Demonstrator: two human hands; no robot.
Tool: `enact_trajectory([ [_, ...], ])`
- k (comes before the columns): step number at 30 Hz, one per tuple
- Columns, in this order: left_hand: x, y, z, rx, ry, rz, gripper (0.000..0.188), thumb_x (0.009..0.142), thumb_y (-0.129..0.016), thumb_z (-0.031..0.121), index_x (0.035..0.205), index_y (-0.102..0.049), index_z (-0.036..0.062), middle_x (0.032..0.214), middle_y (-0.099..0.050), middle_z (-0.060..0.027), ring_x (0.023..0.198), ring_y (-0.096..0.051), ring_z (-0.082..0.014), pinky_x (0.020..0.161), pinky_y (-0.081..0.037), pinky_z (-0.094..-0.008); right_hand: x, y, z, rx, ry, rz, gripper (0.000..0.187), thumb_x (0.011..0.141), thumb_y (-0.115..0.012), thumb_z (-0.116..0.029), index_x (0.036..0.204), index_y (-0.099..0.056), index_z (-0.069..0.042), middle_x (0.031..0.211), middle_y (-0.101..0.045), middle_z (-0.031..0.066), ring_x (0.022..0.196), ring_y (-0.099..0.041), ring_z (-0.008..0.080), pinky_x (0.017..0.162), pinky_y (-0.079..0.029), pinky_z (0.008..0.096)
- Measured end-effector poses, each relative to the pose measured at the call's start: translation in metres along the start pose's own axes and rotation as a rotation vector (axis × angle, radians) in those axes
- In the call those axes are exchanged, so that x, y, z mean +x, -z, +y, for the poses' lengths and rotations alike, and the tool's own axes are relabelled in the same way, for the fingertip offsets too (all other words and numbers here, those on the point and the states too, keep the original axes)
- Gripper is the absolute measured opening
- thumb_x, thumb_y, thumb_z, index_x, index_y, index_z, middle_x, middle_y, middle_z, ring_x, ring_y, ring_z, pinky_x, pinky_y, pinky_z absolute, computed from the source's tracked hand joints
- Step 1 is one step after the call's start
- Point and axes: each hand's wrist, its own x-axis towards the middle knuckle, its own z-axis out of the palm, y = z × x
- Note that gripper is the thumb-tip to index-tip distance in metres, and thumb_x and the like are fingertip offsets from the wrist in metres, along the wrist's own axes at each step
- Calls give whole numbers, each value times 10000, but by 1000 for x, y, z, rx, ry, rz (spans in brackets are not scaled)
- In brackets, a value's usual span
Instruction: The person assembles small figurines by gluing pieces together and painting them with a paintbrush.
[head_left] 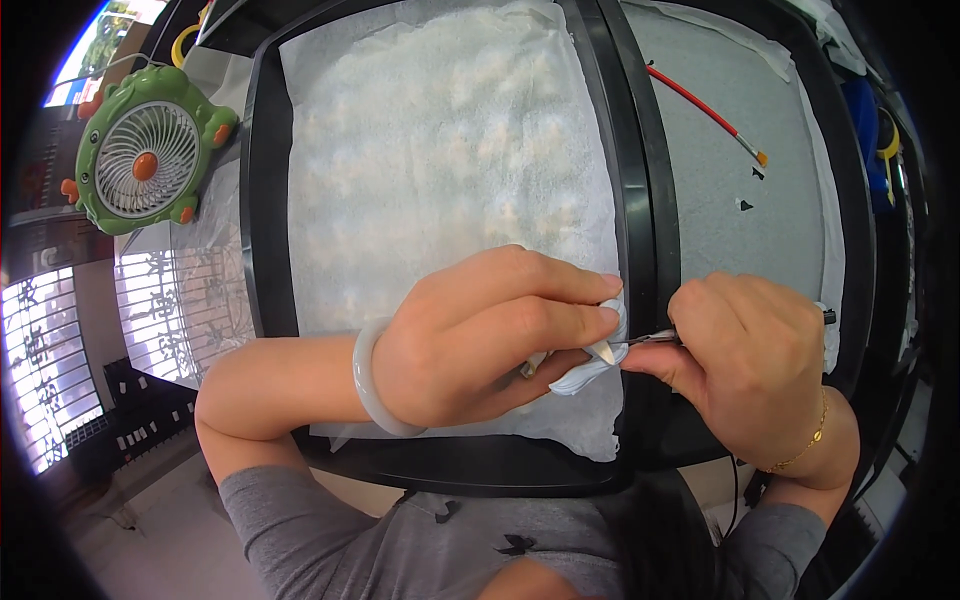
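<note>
My left hand (475, 345), with a pale bangle at its wrist, is closed around a small light-blue and white molded piece (578, 378). Ridges show on the piece's blue part, and my fingers cover much of the rest. In my closed right hand (752, 350) is a thin metal tool (652, 338), its narrow end pointing left. The tip meets the piece close to my left fingertips; whether it presses in or only touches, I cannot tell. My right fingers hide the tool's other end. Both hands are above the near right part of a black tray (440, 470).
White paper (430, 130) covers the tray, with faint lumps beneath it. In a second black tray (672, 240) at right lie a red-handled brush (700, 97) and small black scraps (745, 205). A green fan (145, 165) stands at the far left, near clear plastic sheeting (200, 285).
</note>
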Motion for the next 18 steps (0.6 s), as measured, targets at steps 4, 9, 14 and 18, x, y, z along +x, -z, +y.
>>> enact_trajectory([
  [4,-1,-2,-1,57,-52,21,386,629,-725,-56,971,-551,-12,1020,-590,-205,695,-594,-182,550,-476,-242,-1,-1,-2,-18,-12,4,426,701,-636,-420,615,-410,-70,511,-365,48,421,-390,206,390,-302,310],
  [9,0,-3,1,98,-42,21,386,623,-727,-56,964,-552,-9,1010,-593,-204,679,-593,-185,540,-471,-247,-1,-1,-3,-36,-34,-2,431,698,-640,-423,612,-406,-72,506,-371,42,422,-395,202,391,-307,307],
  [14,-1,-5,-1,135,-35,13,398,611,-730,-60,966,-556,-9,1002,-597,-201,669,-593,-186,532,-466,-249,0,-3,-1,22,-82,-103,408,684,-671,-381,618,-415,-70,510,-402,47,435,-434,212,410,-340,317],
  [18,0,-3,-1,133,-14,-19,392,616,-724,-59,968,-557,-15,1013,-594,-196,706,-602,-192,565,-479,-256,0,-3,4,128,-109,-196,356,686,-690,-310,644,-439,-61,531,-439,60,457,-469,225,438,-366,326],
])
